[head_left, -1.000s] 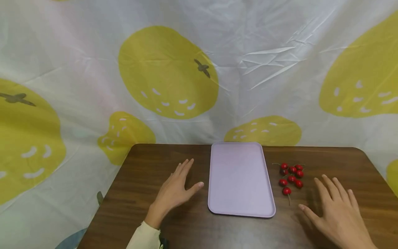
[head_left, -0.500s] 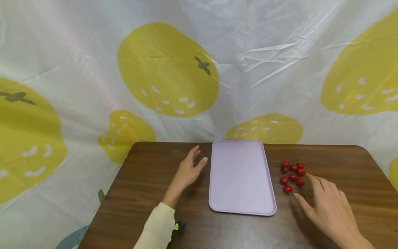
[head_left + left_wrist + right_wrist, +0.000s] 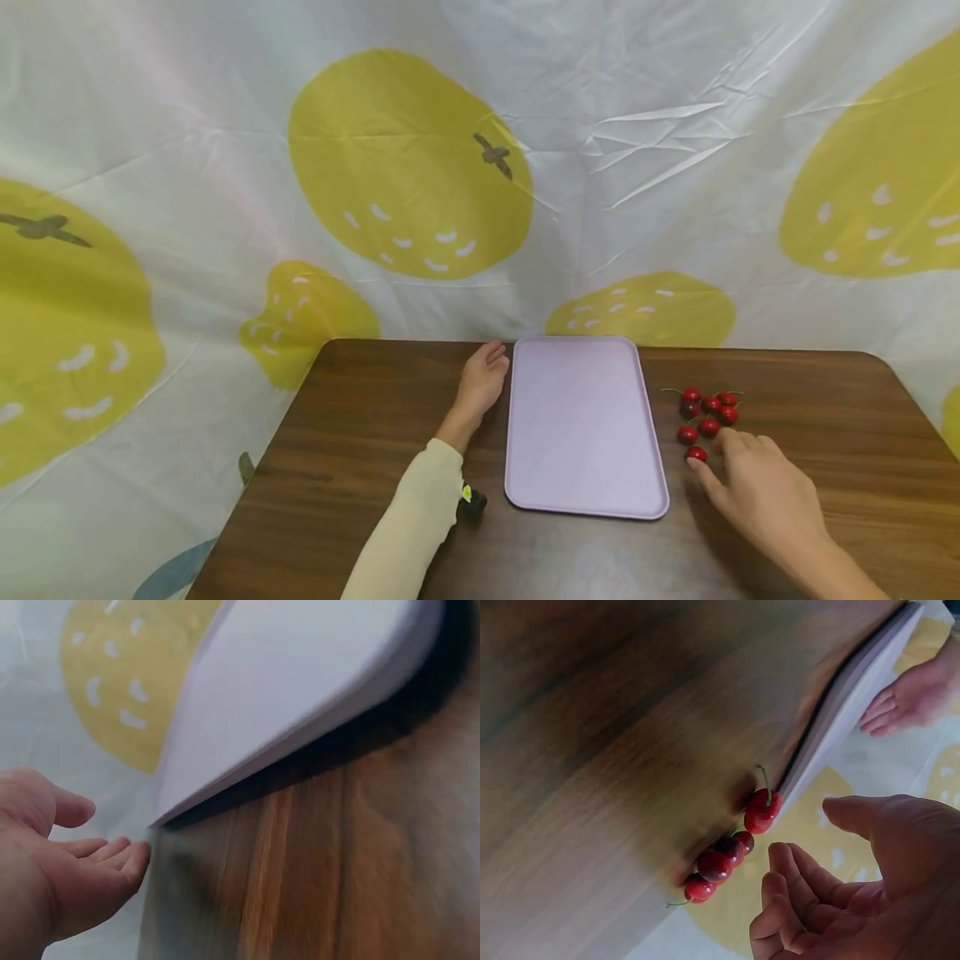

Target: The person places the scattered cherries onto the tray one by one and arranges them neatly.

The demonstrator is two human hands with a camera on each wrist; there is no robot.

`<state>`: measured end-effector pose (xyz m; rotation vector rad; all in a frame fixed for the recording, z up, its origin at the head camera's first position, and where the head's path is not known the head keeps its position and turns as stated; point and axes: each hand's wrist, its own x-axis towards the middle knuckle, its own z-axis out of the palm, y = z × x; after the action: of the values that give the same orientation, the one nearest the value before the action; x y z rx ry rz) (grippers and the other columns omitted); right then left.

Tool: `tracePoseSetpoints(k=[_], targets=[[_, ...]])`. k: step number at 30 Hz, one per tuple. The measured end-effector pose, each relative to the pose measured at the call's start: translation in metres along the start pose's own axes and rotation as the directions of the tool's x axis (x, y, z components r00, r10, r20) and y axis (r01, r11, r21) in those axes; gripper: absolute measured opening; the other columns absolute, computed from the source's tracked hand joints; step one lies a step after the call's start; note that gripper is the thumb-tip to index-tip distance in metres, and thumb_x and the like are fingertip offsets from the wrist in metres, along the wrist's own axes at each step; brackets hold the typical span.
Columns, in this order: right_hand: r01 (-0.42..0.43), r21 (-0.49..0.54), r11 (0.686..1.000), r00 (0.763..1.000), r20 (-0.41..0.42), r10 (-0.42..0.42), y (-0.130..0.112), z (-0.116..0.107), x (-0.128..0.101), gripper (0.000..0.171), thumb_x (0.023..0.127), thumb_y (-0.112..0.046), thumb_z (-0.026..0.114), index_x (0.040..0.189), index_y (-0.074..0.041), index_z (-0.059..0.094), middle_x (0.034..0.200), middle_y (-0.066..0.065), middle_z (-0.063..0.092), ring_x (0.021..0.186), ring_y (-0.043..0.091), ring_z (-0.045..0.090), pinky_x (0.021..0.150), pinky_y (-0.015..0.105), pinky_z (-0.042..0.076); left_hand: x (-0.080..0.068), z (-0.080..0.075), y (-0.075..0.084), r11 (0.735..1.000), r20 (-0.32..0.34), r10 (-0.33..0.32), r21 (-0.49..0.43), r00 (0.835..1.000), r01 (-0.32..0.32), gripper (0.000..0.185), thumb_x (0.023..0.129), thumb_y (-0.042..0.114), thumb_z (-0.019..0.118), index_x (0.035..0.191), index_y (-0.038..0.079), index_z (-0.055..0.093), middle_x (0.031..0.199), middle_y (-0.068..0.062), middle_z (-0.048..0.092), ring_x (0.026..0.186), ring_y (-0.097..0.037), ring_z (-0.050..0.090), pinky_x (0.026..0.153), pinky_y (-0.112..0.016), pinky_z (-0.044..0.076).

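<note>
A light purple rectangular tray [image 3: 585, 433] lies flat on the brown wooden table. Beside its far left corner is my left hand [image 3: 482, 382], fingers loosely bent and holding nothing; the left wrist view shows the fingers close to the corner of the tray [image 3: 285, 667]. Several red cherries with stems [image 3: 708, 427] lie in a loose cluster right of the tray. Over the near side of that cluster hovers my right hand [image 3: 768, 487], thumb and fingers spread around the nearest cherry [image 3: 697, 453]. In the right wrist view a gap separates the fingers from the cherries [image 3: 714, 866].
The wooden table [image 3: 360, 467] ends at the back against a whitish cloth [image 3: 585, 217] printed with yellow fruit. A small dark object [image 3: 472, 502] shows at my left cuff.
My left hand has moved forward and right to the tray's far left corner. My right hand has moved left to the nearest cherry, its fingers bending more. The tray stays put.
</note>
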<state>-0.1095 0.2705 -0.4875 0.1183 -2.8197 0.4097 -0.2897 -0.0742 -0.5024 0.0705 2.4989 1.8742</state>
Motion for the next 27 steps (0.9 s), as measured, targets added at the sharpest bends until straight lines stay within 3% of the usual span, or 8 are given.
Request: tracePoseSetpoints(k=[10,19,27], targets=[[0.059,-0.028,0.998,0.995,-0.078,-0.061,0.002,0.013,0.006,0.032,0.082,-0.028,0.088,0.089,-0.006,0.065,0.084,0.009,0.070,0.078,0.033,0.062,0.050,0.051,0.054,0.020,0.024,-0.005,1.000,-0.102,0.004,-0.019,0.995,-0.006,0.046,0.099,-0.004,0.057,0.145,-0.011,0.056,0.142,-0.028,0.065,0.135,-0.039,0.064,0.116,-0.044,0.055],[0.095,-0.044,0.994,0.989,-0.108,-0.100,0.003,0.018,0.013,0.035,0.082,-0.026,0.087,0.089,-0.002,0.062,0.079,0.013,0.067,0.074,0.039,0.063,0.054,0.057,0.055,0.024,0.029,-0.013,1.000,-0.141,0.006,0.028,0.990,-0.002,0.048,0.093,-0.011,0.054,0.140,-0.006,0.063,0.137,-0.022,0.071,0.129,-0.034,0.069,0.112,-0.040,0.058],[0.060,-0.026,0.998,0.998,-0.018,-0.060,0.005,0.022,0.018,0.033,0.088,-0.025,0.084,0.089,-0.001,0.061,0.078,0.016,0.068,0.079,0.049,0.067,0.055,0.064,0.054,0.025,0.027,-0.013,0.999,-0.136,-0.032,-0.002,0.990,0.032,0.048,0.094,-0.010,0.056,0.141,-0.002,0.064,0.138,-0.018,0.072,0.129,-0.031,0.069,0.110,-0.038,0.059]])
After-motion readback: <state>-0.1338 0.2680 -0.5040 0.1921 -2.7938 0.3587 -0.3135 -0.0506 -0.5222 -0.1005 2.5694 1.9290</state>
